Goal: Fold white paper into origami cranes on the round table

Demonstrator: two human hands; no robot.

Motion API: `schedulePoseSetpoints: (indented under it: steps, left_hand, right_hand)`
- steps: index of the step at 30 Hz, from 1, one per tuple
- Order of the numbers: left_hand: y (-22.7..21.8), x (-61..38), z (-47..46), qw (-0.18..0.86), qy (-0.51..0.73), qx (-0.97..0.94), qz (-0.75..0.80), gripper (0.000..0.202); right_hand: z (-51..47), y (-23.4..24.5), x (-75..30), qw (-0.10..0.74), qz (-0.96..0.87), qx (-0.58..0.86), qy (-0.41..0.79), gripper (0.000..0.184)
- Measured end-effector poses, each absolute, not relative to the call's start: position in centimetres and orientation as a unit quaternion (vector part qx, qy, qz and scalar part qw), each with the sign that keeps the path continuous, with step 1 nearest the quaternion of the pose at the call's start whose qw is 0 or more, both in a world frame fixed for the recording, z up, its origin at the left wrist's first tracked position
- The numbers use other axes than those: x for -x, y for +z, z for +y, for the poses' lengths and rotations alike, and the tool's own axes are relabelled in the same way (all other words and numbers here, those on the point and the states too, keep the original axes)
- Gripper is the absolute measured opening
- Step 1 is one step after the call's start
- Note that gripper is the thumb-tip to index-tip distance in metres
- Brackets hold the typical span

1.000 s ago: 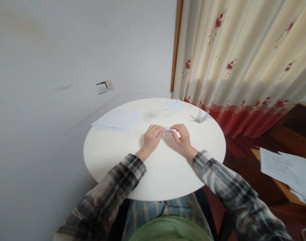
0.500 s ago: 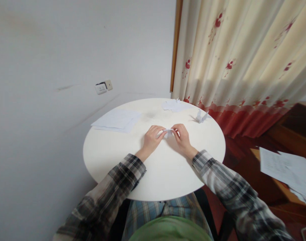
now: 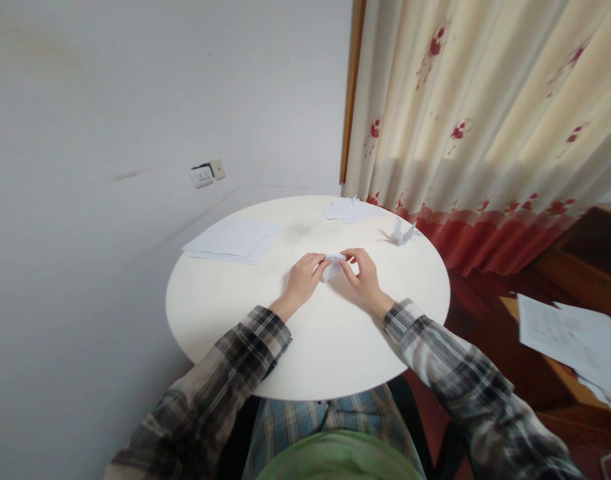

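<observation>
Between my two hands is a small piece of folded white paper, held just above the middle of the round table. My left hand pinches its left side between thumb and fingers. On the other side, my right hand has its thumb and fingertips closed on the paper's right edge. The lower part of the paper hangs below the fingertips; its exact folds are too small to make out. Beyond my right hand stands a white origami crane with raised points.
Large white sheets lie on the left of the white round table. Smaller paper pieces rest at its far edge, near the patterned curtain. A wall borders the left. Printed papers cover wooden furniture at right.
The folded paper has tilted, so more of its face shows below my fingers. My right fingers have shifted slightly along its edge. The other objects stay put.
</observation>
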State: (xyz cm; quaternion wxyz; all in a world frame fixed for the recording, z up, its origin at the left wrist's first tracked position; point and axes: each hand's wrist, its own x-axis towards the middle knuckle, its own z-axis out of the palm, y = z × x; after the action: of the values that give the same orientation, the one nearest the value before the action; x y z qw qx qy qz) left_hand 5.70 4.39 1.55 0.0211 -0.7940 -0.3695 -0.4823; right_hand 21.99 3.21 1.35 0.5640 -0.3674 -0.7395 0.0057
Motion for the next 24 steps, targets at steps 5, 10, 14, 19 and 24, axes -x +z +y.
schedulePoseSetpoints:
  steps: [5, 10, 14, 19, 24]
  left_hand:
    - [1.80, -5.88, 4.12, 0.007, -0.454, 0.807, -0.379, 0.019]
    - [1.53, -6.03, 4.14, -0.068, -0.458, 0.795, -0.392, 0.018]
    - [1.35, -6.05, 4.26, -0.185, -0.459, 0.770, -0.403, 0.024]
    - [1.56, -6.31, 4.53, -0.255, -0.501, 0.703, -0.435, 0.017]
    - [1.99, -6.27, 4.73, -0.314, -0.581, 0.609, -0.439, 0.025]
  right_hand:
    - [3.02, 1.51, -21.92, 0.543, -0.747, 0.381, 0.046, 0.018]
    - [3.02, 1.61, -21.69, 0.560, -0.719, 0.399, 0.101, 0.014]
    - [3.12, 1.75, -21.72, 0.577, -0.686, 0.416, 0.155, 0.012]
    - [3.33, 1.56, -21.84, 0.591, -0.653, 0.426, 0.207, 0.012]
    - [3.44, 1.33, -21.76, 0.566, -0.657, 0.429, 0.253, 0.010]
